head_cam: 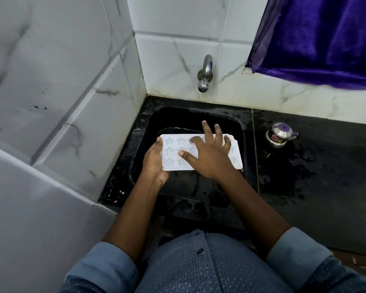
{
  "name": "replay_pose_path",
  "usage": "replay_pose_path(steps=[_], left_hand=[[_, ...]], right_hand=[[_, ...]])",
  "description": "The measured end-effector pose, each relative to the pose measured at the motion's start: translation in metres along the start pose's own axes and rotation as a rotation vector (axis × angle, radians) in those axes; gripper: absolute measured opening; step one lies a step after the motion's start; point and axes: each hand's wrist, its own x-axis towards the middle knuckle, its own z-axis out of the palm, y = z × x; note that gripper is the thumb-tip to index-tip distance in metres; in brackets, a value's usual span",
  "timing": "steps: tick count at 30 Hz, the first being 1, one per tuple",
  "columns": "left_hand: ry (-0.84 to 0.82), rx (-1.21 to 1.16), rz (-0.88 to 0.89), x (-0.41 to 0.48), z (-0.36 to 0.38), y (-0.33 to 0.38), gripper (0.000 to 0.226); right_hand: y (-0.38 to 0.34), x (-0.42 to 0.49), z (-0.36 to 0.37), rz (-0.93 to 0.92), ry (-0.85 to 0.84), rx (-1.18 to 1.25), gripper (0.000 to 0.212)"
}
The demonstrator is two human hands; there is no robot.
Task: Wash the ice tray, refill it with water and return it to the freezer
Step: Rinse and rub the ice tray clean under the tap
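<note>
Left grip (pixel 154 159) is curled round the short left end of the ice tray (pixel 169 152), thumb on the rim and fingers beneath. The right grip (pixel 207 157) is laid flat on the tray's upper face with its fingers (pixel 206 129) spread wide, pinching nothing. The tray is held roughly level over the black sink (pixel 178 117), below and in front of the tap (pixel 205 72), from which no stream of water can be made out.

The washing step is judged to be in hand. It is best done if the tray is clamped firmly at its end, so that it is neither twisted nor dropped into the basin. Each hollow should be rubbed with a fingertip, not merely swept over by the palm. The tap would need to be opened and the tray tilted so that rinse water is drained before refilling is attempted. A wet tray is likely to be slippery.

Counted:
- Two grips are in view.
- One ice tray, one sink and one tap are seen.
- One small steel pot (pixel 280 135) with a purple lid stands on the wet tabletop (pixel 325 166) to the right, well apart from the tray.
- One purple curtain (pixel 321 39) hangs above it.
- Six star-shaped hollows are seen uncovered, in three rows of two. The rest are hidden under the right grip, so the full number cannot be told.
</note>
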Motion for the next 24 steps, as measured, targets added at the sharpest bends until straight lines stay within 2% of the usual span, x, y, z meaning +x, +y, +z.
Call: replay_pose_path(steps=[5,9,12,21,24], left_hand=[[0.001,0.003,0.017,-0.002,0.0,0.003,0.062],[0.028,0.015,0.034,-0.005,0.004,0.005,0.061],[0.017,0.013,0.03,-0.004,0.003,0.004,0.067],[0.042,-0.013,-0.013,-0.005,0.007,0.001,0.062],[0.052,-0.004,-0.006,-0.004,0.006,0.003,0.062]], right_hand=[[-0.004,0.0,-0.001,-0.002,-0.022,0.022,0.069],[-0.006,0.0,-0.002,-0.005,0.029,0.045,0.071],[-0.01,0.0,-0.006,-0.026,0.031,0.064,0.073],[-0.03,0.012,-0.002,-0.12,0.041,-0.044,0.064],[-0.033,0.014,-0.003,-0.114,-0.004,-0.085,0.074]])
